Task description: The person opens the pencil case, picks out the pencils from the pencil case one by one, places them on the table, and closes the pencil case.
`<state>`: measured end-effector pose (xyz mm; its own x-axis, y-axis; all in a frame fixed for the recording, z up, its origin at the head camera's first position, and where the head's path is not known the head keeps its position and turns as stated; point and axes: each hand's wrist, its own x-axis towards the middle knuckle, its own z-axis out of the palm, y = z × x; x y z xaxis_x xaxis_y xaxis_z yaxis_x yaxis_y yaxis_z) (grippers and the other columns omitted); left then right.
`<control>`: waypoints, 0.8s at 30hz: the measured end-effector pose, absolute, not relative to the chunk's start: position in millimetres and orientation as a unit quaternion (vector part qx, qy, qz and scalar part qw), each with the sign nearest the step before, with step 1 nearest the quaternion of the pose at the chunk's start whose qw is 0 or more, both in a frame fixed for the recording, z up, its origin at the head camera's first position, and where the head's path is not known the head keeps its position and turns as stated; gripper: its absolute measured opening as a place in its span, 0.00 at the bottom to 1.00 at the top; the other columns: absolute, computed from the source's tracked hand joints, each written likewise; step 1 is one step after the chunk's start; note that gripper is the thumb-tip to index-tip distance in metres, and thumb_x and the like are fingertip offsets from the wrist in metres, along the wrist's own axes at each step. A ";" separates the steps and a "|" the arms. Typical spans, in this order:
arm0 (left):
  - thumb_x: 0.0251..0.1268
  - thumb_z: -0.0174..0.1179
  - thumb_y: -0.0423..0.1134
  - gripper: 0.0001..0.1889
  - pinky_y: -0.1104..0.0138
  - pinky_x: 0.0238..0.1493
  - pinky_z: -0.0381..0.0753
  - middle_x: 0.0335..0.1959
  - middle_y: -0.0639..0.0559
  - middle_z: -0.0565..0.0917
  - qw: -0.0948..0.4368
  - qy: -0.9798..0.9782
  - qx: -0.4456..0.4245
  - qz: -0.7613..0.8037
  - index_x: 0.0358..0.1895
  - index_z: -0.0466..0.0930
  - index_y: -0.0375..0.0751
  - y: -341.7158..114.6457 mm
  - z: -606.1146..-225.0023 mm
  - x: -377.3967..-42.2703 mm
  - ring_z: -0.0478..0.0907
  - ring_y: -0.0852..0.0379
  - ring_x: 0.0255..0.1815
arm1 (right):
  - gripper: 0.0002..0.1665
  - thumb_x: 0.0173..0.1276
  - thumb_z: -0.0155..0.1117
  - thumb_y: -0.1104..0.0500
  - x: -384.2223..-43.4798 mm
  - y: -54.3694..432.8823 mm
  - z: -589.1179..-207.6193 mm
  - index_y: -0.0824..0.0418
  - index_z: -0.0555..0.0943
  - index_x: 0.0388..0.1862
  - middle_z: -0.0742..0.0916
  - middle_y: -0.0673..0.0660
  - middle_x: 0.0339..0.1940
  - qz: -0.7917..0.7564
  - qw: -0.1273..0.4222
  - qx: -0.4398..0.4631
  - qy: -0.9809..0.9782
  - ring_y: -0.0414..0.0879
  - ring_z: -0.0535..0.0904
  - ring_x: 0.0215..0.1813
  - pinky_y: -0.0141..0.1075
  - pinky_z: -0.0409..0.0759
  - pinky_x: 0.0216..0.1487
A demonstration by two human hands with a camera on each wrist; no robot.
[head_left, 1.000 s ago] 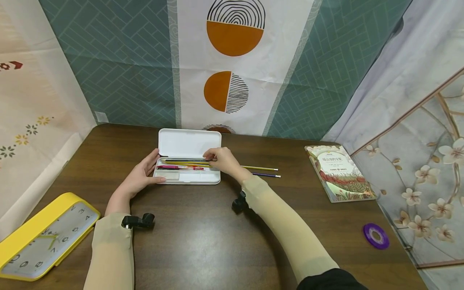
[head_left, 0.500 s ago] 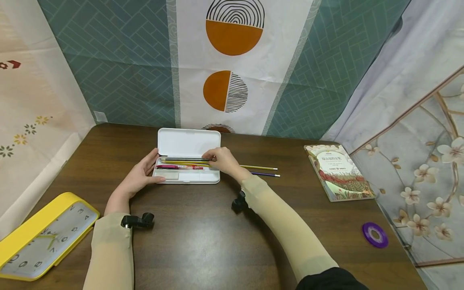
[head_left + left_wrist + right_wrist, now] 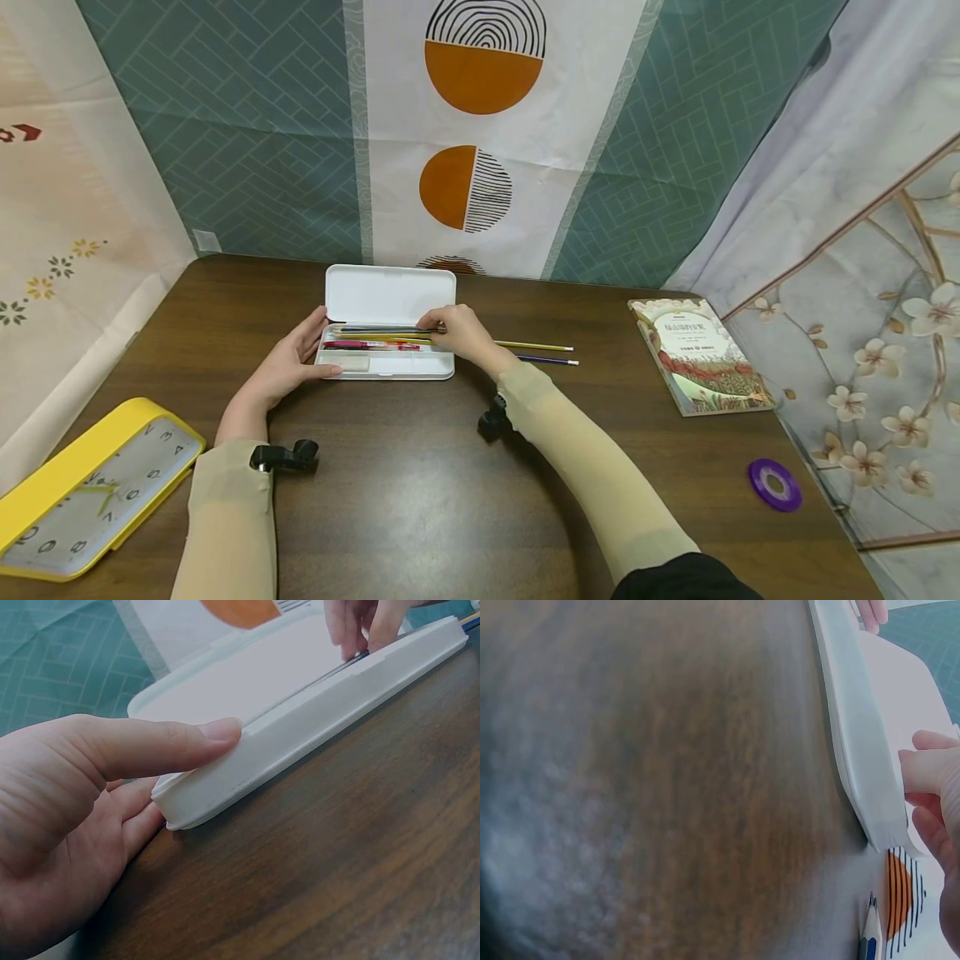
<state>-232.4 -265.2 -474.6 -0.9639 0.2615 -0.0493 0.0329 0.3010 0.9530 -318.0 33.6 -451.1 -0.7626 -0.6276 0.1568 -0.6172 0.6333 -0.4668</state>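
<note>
Barely any change against the earlier head frames: both hands and the case keep position; the whole scene slides slightly in view.

Head: white pencil case (image 3: pixel 412 367) on the counter (image 3: pixel 390 467), lid (image 3: pixel 390 294) raised, its far side near the counter's back edge. Left hand (image 3: pixel 283 368) spread wide about the case's left end, thumb on the front rim. Right hand (image 3: pixel 461 332) narrow, fingertips pinching a dark pencil (image 3: pixel 386 330) along the hinge side. Pink pen (image 3: pixel 375 344) and whitish block (image 3: pixel 351 363) in the tray. Yellow pencil (image 3: pixel 536 346) and blue pencil (image 3: pixel 547 360) extend rightward over the counter; a broad span separates them from the book (image 3: pixel 701 358), near the right edge. Purple ring (image 3: pixel 775 503) by that same edge, closer to the person. Yellow clock (image 3: pixel 112 492) at far left. Wide stretch of wood between the forearms, in front of the case.

Left wrist: thumb straight along the rim, fingers at the end wall.

Right wrist: fingers bent over the case near its right end; their grip is hidden. Blue pencil's point just off the corner, apart from it.
</note>
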 end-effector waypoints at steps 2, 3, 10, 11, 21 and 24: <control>0.57 0.70 0.34 0.57 0.76 0.72 0.57 0.81 0.47 0.42 0.099 0.801 0.091 0.583 0.80 0.33 0.49 -265.6 -474.2 -232.1 0.44 0.44 0.80 | 0.12 0.62 0.65 0.70 -317.8 33.3 -451.0 0.60 0.87 0.44 0.90 0.54 0.41 -0.255 0.011 -0.346 0.903 0.43 0.86 0.46 0.35 0.82 0.52; 0.57 0.70 0.35 0.58 0.73 0.74 0.55 0.81 0.47 0.42 0.100 0.801 0.090 0.583 0.80 0.33 0.49 -265.8 -474.1 -232.0 0.44 0.44 0.81 | 0.12 0.62 0.65 0.70 -317.5 33.2 -450.8 0.60 0.87 0.44 0.90 0.54 0.41 -0.255 0.011 -0.346 0.903 0.44 0.86 0.46 0.35 0.82 0.52; 0.57 0.70 0.34 0.58 0.57 0.76 0.51 0.81 0.47 0.42 0.101 0.802 0.087 0.582 0.80 0.33 0.50 -265.5 -474.1 -231.6 0.44 0.43 0.80 | 0.12 0.61 0.67 0.70 -315.8 33.4 -450.3 0.61 0.87 0.43 0.90 0.55 0.41 -0.260 0.018 -0.348 0.901 0.44 0.86 0.45 0.35 0.83 0.51; 0.57 0.70 0.34 0.58 0.57 0.76 0.52 0.81 0.47 0.42 0.101 0.802 0.087 0.582 0.80 0.33 0.50 -265.5 -474.5 -231.9 0.44 0.43 0.80 | 0.12 0.61 0.67 0.70 -315.5 33.6 -450.1 0.61 0.87 0.43 0.90 0.55 0.41 -0.261 0.020 -0.348 0.900 0.44 0.86 0.45 0.35 0.83 0.50; 0.57 0.70 0.33 0.58 0.62 0.76 0.53 0.81 0.47 0.41 0.101 0.803 0.090 0.580 0.80 0.32 0.50 -265.9 -475.9 -233.0 0.43 0.43 0.80 | 0.11 0.61 0.70 0.66 -314.6 33.9 -450.0 0.61 0.87 0.44 0.90 0.55 0.41 -0.256 0.029 -0.344 0.903 0.44 0.86 0.43 0.33 0.83 0.47; 0.57 0.70 0.33 0.58 0.63 0.76 0.53 0.81 0.47 0.41 0.100 0.803 0.090 0.581 0.80 0.32 0.50 -266.2 -476.2 -233.8 0.43 0.43 0.80 | 0.12 0.62 0.70 0.65 -314.8 33.7 -449.9 0.61 0.87 0.45 0.90 0.55 0.42 -0.254 0.035 -0.342 0.904 0.44 0.86 0.44 0.33 0.83 0.47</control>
